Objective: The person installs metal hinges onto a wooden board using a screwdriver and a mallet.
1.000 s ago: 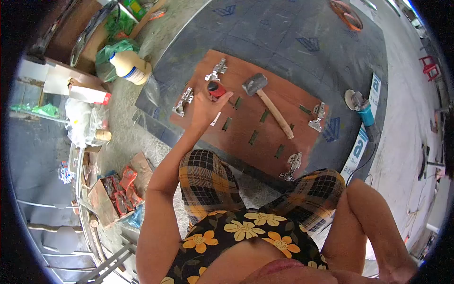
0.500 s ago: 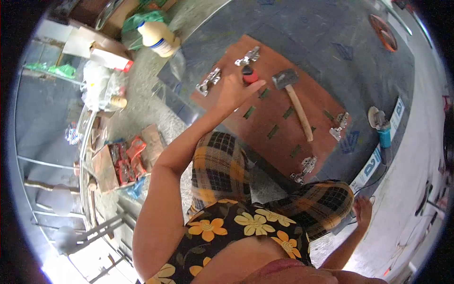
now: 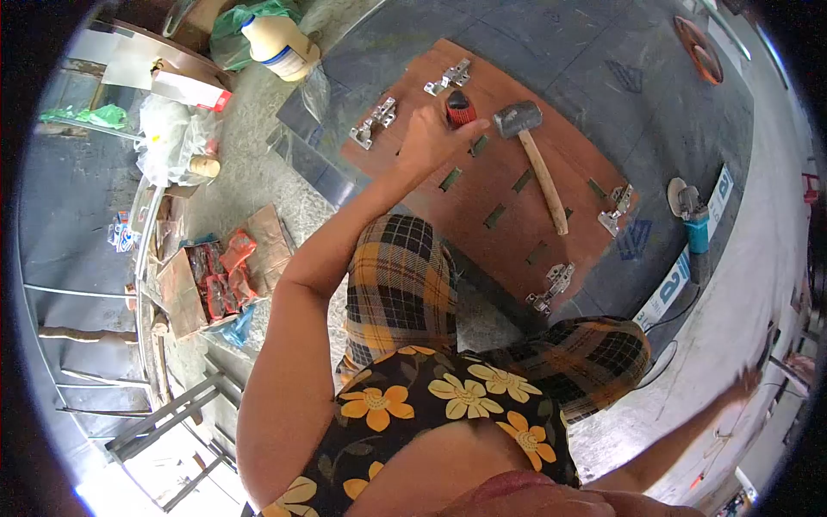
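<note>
My left hand (image 3: 431, 138) is closed around an upright red-and-black tool handle (image 3: 461, 109) over the far part of a reddish-brown board (image 3: 474, 194). The tool's lower end is hidden by my fingers. Metal cabinet hinges lie along the board's edges: one (image 3: 373, 123) left of my hand, one (image 3: 448, 77) beyond it, others (image 3: 615, 211) at the right side. A mallet (image 3: 519, 119) with a black head and wooden handle rests on the board. My right hand (image 3: 739, 389) stretches far out to the right over the pale floor, somewhat blurred, fingers extended, apparently holding nothing.
Dark sheets (image 3: 594, 52) lie under the board. A teal power tool (image 3: 697, 231) with a cable sits at the right. A jug (image 3: 282, 50), plastic bags (image 3: 168, 142) and an open cardboard box (image 3: 181, 293) with red packets stand on the left.
My right hand has moved from beside my knee far out to the right. My left hand keeps its hold on the tool handle at nearly the same spot. The view has shifted slightly.
</note>
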Tool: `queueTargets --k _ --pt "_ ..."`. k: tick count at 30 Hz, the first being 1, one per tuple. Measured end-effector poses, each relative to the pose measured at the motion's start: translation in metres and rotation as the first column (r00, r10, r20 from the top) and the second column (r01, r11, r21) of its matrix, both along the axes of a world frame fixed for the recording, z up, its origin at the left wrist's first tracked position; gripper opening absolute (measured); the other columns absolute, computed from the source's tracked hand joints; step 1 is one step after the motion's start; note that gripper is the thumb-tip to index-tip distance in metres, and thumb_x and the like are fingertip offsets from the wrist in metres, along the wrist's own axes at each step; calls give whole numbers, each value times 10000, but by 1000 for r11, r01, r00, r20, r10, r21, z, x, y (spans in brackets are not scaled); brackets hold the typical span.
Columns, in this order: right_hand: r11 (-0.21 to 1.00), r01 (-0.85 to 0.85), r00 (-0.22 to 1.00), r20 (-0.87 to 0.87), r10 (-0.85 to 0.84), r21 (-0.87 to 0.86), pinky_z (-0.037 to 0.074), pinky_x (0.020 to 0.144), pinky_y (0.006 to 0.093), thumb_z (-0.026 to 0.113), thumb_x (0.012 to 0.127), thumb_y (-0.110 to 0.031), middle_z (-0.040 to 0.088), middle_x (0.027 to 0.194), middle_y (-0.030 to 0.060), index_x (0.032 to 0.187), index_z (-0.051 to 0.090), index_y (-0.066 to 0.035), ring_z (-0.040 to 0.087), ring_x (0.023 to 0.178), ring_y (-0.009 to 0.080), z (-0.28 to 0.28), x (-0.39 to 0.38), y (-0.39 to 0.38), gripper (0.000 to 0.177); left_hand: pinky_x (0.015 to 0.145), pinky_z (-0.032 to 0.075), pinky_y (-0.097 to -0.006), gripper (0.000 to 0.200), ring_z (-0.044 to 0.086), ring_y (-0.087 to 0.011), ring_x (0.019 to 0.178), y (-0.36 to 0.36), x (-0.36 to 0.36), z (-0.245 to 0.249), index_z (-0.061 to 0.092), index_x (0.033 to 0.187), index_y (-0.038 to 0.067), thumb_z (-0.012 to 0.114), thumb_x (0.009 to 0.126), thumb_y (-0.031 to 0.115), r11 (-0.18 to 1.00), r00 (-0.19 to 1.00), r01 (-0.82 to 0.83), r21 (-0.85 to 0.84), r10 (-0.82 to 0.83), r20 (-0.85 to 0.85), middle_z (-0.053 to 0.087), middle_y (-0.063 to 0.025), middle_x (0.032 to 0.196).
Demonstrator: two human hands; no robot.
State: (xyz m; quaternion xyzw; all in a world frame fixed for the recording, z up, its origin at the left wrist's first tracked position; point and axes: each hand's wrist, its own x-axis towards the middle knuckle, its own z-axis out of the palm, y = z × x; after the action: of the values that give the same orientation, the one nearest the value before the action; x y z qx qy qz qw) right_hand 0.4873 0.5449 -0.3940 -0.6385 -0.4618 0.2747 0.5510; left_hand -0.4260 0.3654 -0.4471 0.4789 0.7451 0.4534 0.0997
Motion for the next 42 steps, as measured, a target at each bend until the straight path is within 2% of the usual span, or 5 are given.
queueTargets --k 10,16,19,36,42 --pt "579 -653 384 446 808 -488 540 707 324 570 967 -229 697 1093 110 1128 676 -70 704 851 228 -83 -518 -25 250 565 490 -296 451 566 -121 593 -9 -6 -3 612 998 -17 831 774 307 996 998 14 -88 -9 63 660 -78 727" --pt "242 -626 -228 470 852 -741 522 671 342 627 934 -254 711 974 86 1092 681 -76 680 802 183 -71 -605 -3 245 545 460 -284 399 535 -108 584 -11 -14 -18 639 915 7 832 772 326 988 995 28 154 -42 94 639 -55 704" --pt "158 -587 -525 522 672 -794 507 723 358 654 906 -282 697 1015 93 1166 652 -91 659 858 173 -86 -644 13 322 578 466 -283 355 543 -104 612 -17 -18 -18 664 845 9 805 801 332 949 984 -160 -271 133 -115 652 -27 734" --pt "397 -418 -63 462 885 -817 539 702 451 717 778 -221 714 946 108 964 730 -79 686 948 271 -184 -704 -34 235 668 491 -286 198 581 -86 732 -4 -19 -25 686 837 -28 779 833 146 999 990 -21 37 16 137 668 -26 806" --pt "440 -692 182 452 873 -572 520 846 490 675 821 -317 641 1146 215 1287 571 -68 646 1014 389 -143 -701 -35 538 544 445 -261 288 525 -70 588 -10 -16 -19 657 749 -19 839 779 201 995 992 23 93 -34 124 615 -9 652"
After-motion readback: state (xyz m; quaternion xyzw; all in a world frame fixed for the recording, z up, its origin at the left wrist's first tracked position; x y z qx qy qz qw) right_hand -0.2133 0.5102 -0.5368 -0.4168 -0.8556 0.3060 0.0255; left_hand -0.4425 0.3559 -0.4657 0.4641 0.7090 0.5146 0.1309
